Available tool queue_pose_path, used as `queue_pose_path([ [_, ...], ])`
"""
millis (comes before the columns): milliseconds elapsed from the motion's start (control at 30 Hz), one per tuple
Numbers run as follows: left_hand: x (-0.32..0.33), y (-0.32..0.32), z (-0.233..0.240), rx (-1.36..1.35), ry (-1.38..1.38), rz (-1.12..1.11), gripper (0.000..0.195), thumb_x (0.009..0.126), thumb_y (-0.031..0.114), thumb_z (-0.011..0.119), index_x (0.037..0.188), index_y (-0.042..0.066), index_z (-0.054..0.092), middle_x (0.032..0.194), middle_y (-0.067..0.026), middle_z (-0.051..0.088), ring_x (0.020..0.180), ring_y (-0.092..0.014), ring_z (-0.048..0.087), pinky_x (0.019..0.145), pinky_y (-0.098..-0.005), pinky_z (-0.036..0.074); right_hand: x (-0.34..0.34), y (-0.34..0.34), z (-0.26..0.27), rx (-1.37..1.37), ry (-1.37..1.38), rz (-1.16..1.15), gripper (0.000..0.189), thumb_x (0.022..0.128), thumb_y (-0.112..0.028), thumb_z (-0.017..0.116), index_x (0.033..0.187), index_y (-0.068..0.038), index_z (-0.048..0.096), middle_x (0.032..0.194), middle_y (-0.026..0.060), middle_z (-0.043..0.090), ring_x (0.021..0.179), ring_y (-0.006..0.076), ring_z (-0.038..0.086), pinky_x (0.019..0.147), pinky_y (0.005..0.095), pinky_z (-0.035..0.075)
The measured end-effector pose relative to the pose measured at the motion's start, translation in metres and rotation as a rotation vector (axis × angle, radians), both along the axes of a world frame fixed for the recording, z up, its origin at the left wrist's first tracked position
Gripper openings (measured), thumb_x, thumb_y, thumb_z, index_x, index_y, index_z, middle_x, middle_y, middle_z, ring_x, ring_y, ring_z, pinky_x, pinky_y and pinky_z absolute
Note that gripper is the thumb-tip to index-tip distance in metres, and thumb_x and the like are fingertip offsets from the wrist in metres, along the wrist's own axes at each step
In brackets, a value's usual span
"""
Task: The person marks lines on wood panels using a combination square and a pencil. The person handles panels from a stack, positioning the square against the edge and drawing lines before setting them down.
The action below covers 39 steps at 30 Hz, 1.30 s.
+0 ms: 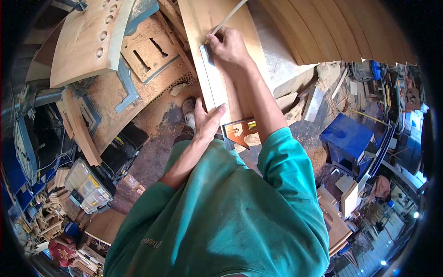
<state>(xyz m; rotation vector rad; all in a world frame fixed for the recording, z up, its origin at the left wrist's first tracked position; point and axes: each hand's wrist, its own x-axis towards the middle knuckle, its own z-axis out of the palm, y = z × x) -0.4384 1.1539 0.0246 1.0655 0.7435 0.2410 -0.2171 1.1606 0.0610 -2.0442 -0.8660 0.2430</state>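
A wide wooden board stretches away from my body. Along its left side lies the steel blade of a combination square, whose orange head with a yellow level vial sits at the near end. My left hand grips the board's left edge, with the thumb on top pressing by the blade; its other fingers are partly hidden. At the blade's far end my right hand pinches a slim pale stick, perhaps a pencil. The stick's lower tip is hard to make out at the fingers.
At left, a sawdust-covered machine table carries a thick board with round holes. Stacked curved boards stand at upper right. A blue box-like stand is on the right; a clear-lidded organizer case lies lower left.
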Motion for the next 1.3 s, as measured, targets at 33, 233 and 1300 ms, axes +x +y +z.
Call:
queue_pose_path([
  [33,0.000,0.000,0.000,0.005,-0.011,0.006,0.045,0.078,0.000,0.072,0.114,-0.002,0.045,0.102,-0.0102,0.060,0.088,-0.015,0.060,0.079,-0.0286,0.052,0.003,-0.004,0.001,-0.025,0.028,-0.019,0.022,0.087,-0.020,0.064,0.090,0.002,0.067,0.074,0.0131,0.069,0.067,0.0184,0.066,0.063,0.0326,0.052],
  [233,0.000,0.000,0.003,0.017,0.000,0.000,0.043,0.078,-0.001,0.071,0.113,-0.001,0.045,0.102,-0.0107,0.060,0.088,-0.015,0.060,0.078,-0.0283,0.052,-0.003,0.003,-0.005,0.082,0.018,-0.002,0.021,0.087,-0.019,0.063,0.087,0.002,0.067,0.071,0.0131,0.068,0.065,0.0193,0.065,0.063,0.0338,0.051],
  [1300,0.000,0.000,-0.001,-0.012,-0.023,0.006,0.047,0.078,0.001,0.073,0.115,-0.003,0.045,0.104,-0.0126,0.061,0.093,-0.017,0.060,0.081,-0.0296,0.051,0.009,-0.006,-0.007,0.070,0.041,-0.035,0.021,0.087,-0.020,0.063,0.087,0.000,0.067,0.072,0.0111,0.067,0.067,0.0145,0.062,0.062,0.0308,0.048],
])
